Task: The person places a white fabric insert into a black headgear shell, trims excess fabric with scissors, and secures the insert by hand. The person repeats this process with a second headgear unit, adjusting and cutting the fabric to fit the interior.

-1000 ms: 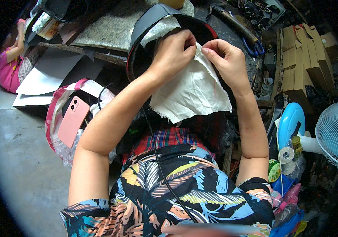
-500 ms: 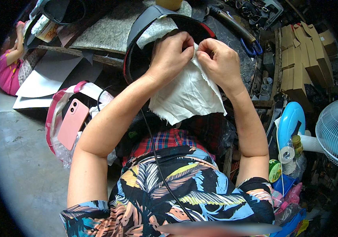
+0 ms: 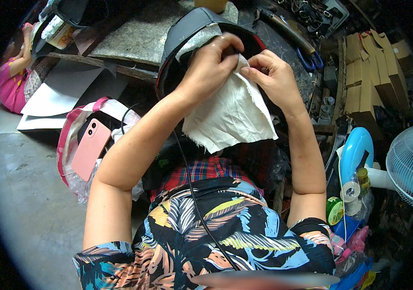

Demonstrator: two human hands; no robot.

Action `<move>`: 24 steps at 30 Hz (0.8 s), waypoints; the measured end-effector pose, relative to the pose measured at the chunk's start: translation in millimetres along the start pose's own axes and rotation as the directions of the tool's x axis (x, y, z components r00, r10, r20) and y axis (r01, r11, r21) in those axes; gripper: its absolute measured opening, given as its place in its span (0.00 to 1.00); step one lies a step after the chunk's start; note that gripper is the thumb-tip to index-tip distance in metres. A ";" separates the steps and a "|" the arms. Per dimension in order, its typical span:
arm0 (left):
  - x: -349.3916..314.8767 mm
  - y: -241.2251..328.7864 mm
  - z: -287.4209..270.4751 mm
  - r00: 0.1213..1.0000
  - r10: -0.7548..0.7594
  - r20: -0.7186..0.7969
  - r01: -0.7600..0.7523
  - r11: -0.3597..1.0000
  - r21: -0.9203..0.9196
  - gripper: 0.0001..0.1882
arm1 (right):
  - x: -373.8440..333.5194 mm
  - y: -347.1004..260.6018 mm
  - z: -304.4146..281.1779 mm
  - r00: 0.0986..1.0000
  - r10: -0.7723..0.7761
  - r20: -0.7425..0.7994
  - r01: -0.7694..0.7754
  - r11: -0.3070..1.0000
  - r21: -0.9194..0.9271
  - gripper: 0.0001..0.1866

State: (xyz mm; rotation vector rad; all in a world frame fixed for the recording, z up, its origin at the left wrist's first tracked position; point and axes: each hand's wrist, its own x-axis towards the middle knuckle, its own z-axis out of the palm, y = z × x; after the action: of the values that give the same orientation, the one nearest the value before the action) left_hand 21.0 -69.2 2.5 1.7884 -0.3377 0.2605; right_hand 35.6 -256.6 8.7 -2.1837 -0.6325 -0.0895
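Note:
A white cloth (image 3: 226, 116) with frayed edges hangs over my lap, its upper end between my two hands. My left hand (image 3: 209, 65) is closed, its curled fingers around the cloth's top edge. Thumb and forefinger of my right hand (image 3: 274, 79) pinch at the cloth's upper right edge; whether something small is also between them, I cannot tell. Behind and around my left hand stands a curved, hollow black piece (image 3: 187, 31) with a red edge, its inside partly hidden by my hand and the cloth.
A grey worktop (image 3: 124, 43) lies ahead, with blue-handled scissors (image 3: 309, 60) to its right. Folded cardboard boxes (image 3: 368, 72) and a white fan (image 3: 404, 164) stand at the right. On my left, a pink phone (image 3: 90, 149) rests on a bag. A person in pink (image 3: 11, 89) sits farther left.
My right hand's fingers have loosened and shifted a little away from my left hand. The black piece appears slightly farther right, and the left fingers have lifted a bit.

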 end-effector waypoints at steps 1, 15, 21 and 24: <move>-0.2 0.3 -0.1 0.996 0.048 -0.082 -0.051 0.998 -0.039 0.08 | 0.4 1.5 0.7 1.000 0.002 0.012 -0.002 0.999 -0.035 0.09; -6.1 5.1 -3.1 0.972 0.207 0.107 -0.232 0.904 0.359 0.12 | -7.2 11.7 8.1 0.993 -0.081 -0.081 0.100 0.958 0.267 0.06; -3.8 4.2 -7.3 0.982 0.146 0.123 -0.181 0.917 0.356 0.10 | -10.9 4.3 7.4 0.993 -0.102 -0.065 0.113 0.975 0.194 0.06; -3.0 2.4 -7.9 0.972 0.181 0.148 -0.226 0.885 0.406 0.09 | -10.7 3.1 9.1 0.984 -0.140 -0.110 0.152 0.982 0.114 0.06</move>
State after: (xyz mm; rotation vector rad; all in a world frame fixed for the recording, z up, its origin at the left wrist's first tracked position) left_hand 17.3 -61.8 5.5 2.2015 -0.5827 0.4132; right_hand 26.5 -255.7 -2.4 -2.0005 -0.7211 -0.2319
